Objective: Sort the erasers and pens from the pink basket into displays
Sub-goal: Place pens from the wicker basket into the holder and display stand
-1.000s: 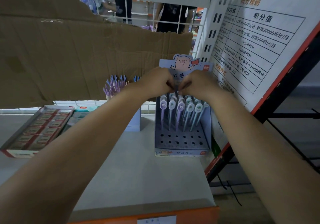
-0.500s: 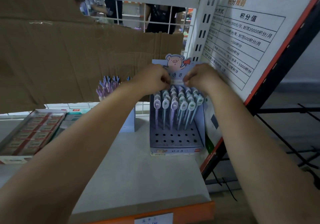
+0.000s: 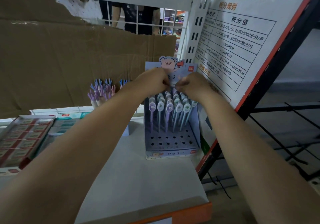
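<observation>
White shop shelving (image 3: 138, 180) with an orange front edge fills the lower middle of the frame. A torn sheet of brown cardboard (image 3: 60, 59) backs it at upper left, and a printed notice board (image 3: 242, 33) leans at upper right. Through the wire grid above the cardboard, people stand in the aisle behind.

At the centre stands a blue pen display (image 3: 173, 140) with a cartoon pig on its header card. Its rear holes are filled with pens (image 3: 168, 109) topped by oval caps, while the two front rows of holes are bare.

Both forearms reach in from the bottom corners. The left hand (image 3: 152, 81) and the right hand (image 3: 192, 85) meet knuckle to knuckle just above the back-row pen caps, in front of the header card. The fingers of each are curled tightly inward. They may be pinching a pen top between them, but the backs of the hands hide the fingertips, so I cannot tell what either holds.

Left of centre, antler-topped pens (image 3: 102, 90) rise from a second holder. At far left lies a tray of red-banded erasers (image 3: 22, 137), with teal eraser packs (image 3: 69, 119) just beside it.
</observation>
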